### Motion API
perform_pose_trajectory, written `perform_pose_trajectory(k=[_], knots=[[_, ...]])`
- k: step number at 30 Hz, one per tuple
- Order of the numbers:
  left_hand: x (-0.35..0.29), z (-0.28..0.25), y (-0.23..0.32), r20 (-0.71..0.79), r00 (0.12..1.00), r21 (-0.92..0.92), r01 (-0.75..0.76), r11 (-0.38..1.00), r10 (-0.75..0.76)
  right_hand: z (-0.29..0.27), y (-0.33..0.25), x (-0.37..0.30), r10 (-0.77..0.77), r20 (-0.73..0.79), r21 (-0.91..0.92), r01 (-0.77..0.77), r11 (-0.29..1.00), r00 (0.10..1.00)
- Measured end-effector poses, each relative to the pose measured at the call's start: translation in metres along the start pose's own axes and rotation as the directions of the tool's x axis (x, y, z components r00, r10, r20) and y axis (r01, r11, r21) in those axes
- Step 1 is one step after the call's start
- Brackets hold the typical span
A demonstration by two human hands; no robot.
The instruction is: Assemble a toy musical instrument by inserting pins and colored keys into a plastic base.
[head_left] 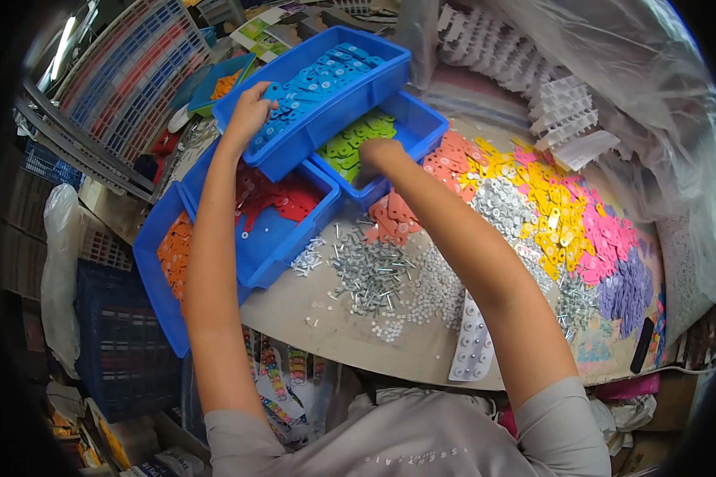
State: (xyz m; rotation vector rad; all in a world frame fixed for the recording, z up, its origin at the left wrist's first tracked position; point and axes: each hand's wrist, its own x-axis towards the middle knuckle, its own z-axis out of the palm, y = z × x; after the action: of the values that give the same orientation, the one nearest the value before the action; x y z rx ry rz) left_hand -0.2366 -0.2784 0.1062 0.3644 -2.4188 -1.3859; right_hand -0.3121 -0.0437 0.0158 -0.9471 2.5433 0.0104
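My left hand is at the left end of the top blue bin. Its fingers are closed, with a light-blue plastic piece at the fingertips. Many flat light-blue pieces with round holes fill that bin, which rests tilted across the bins beneath. My right hand reaches down into a lower blue bin among green plastic pieces; its fingers are hidden. Below my left hand, another blue bin holds red pieces, and orange pieces lie in the leftmost bin.
Metal rivets and small white discs lie heaped on the table. Coral, yellow, pink and purple pieces spread rightward. A white studded strip lies at the near edge. Clear plastic sheeting hangs at right.
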Motion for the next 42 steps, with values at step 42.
perform_pose_trajectory(k=[42], knots=[[-0.239,0.175,0.074,0.616,0.788,-0.327,0.261,0.908,-0.005,0.114,0.119,-0.385,0.506,-0.295,0.956,0.247,0.161,0.811]])
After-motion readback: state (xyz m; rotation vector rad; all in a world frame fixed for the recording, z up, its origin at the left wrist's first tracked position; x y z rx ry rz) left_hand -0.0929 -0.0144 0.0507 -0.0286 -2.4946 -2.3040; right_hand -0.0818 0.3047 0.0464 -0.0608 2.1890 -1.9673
